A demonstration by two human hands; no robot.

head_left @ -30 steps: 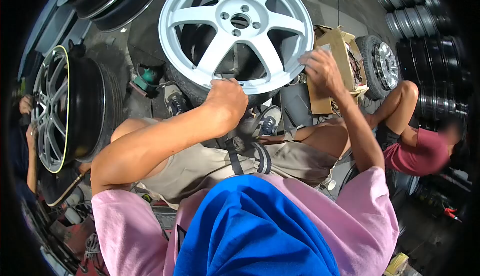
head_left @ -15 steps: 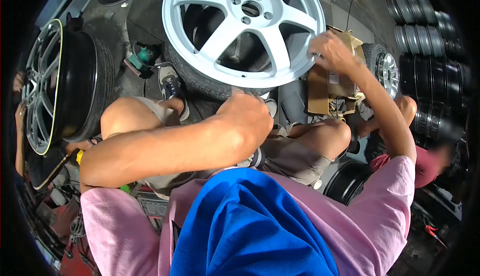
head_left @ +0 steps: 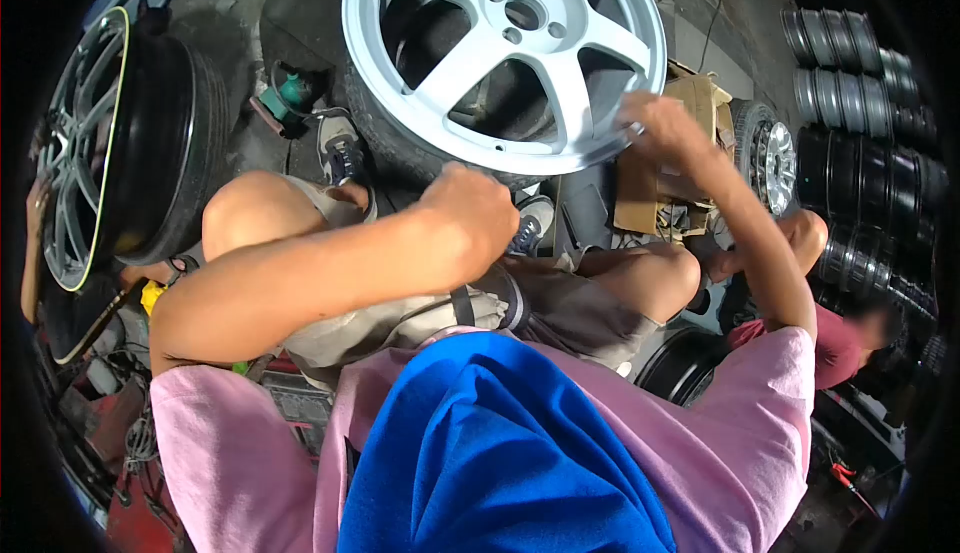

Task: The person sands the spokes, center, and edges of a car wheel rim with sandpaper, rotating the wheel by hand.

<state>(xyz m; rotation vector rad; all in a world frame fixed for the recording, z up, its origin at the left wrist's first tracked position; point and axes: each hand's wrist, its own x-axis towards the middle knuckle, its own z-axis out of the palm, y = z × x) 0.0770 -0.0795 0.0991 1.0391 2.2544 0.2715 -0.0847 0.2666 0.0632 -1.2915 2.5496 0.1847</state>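
Note:
A white spoked wheel rim (head_left: 562, 83) lies on a black tire (head_left: 385, 138) in front of me. My left hand (head_left: 470, 203) is closed just below the rim's near edge, its fingers curled under and hidden from view. At the rim's right edge is my right hand (head_left: 660, 131), with bent fingers close to or on the white lip. Its fingertips are blurred, and whatever lies between them is too small to make out.
A cardboard box (head_left: 640, 198) stands right of the rim, beside a tire with a silver wheel (head_left: 775, 168). Stacked rims (head_left: 850, 168) fill the right. At left, another person's hand touches a grey wheel (head_left: 75, 153). A green tool (head_left: 292, 91) lies on the floor. Someone in red (head_left: 840, 348) sits at right.
In the view, the rim has shifted right. My left hand has gone from the rim's near edge to a little below it. My right hand remains by the right edge.

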